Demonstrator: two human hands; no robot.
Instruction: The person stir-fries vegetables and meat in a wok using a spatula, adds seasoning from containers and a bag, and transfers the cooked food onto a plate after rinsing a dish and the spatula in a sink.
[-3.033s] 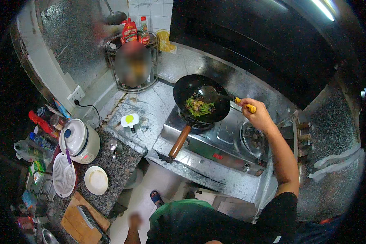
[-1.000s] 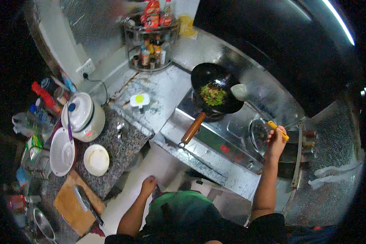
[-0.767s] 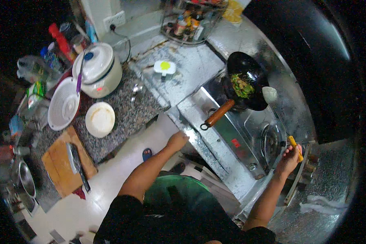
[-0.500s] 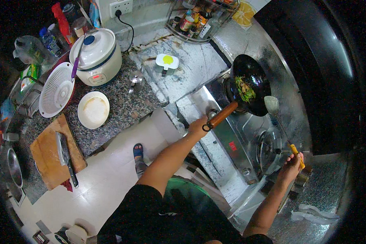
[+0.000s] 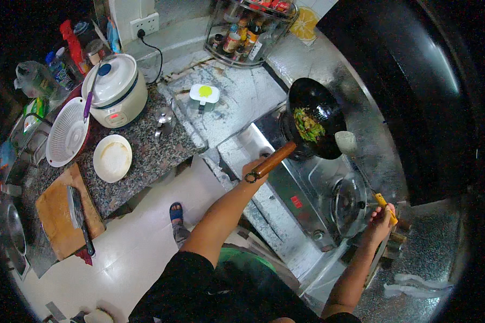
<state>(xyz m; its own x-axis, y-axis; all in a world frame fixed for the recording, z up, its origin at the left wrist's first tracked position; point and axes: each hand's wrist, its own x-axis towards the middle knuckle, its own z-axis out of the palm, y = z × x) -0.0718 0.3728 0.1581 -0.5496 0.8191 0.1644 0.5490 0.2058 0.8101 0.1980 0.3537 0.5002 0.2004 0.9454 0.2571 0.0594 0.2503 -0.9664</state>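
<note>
A black wok [image 5: 320, 110] sits tilted on the far burner, stir-fried greens with brownish pieces [image 5: 309, 125] inside. Its wooden handle [image 5: 275, 160] slants toward me. Under that handle, my left hand [image 5: 253, 169] is at the front of the gas stove [image 5: 296, 200], fingers closed at the stove knob [image 5: 266, 153]; the handle partly hides them. My right hand [image 5: 381, 219] grips the yellow handle of a wok spatula [image 5: 346, 143], whose metal head hangs by the wok's near right rim.
A glass lid [image 5: 350, 207] lies on the near burner. Leftward on the counter are a rice cooker [image 5: 118, 99], a white colander [image 5: 64, 137], a bowl [image 5: 113, 158], and a cleaver [image 5: 76, 212] on a cutting board [image 5: 56, 226]. A spice rack [image 5: 248, 37] stands behind; the dark hood [image 5: 393, 81] overhangs at right.
The view has shifted, moving the stove and wok slightly left and down in the picture. My right hand still holds the spatula near the wok; my left stays by the knob.
</note>
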